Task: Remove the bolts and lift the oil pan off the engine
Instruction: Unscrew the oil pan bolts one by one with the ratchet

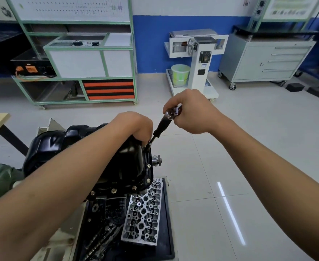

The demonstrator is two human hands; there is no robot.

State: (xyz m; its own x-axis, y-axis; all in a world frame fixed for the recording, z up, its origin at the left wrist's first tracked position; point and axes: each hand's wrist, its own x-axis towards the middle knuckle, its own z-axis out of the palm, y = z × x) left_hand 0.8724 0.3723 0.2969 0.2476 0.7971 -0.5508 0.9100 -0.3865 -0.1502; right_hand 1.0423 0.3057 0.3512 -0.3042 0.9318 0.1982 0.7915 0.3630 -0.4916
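Note:
A glossy black oil pan (124,166) sits on top of the upturned engine, with several brass-coloured bolts (149,166) along its flange. My right hand (190,113) grips the head of a ratchet wrench (171,114), whose long black extension (155,135) slants down to the flange at the pan's far right edge. My left hand (136,127) rests on the pan with fingers curled round the lower end of the extension near the socket. The bolt under the socket is hidden.
A silver cylinder head (143,213) and a camshaft (102,240) lie in a black tray (169,232) below the engine. A crank end (156,160) sticks out right of the pan. Across the tiled floor stand a green-framed rack (79,72), a white engine stand (198,59) and a grey drawer cabinet (268,61).

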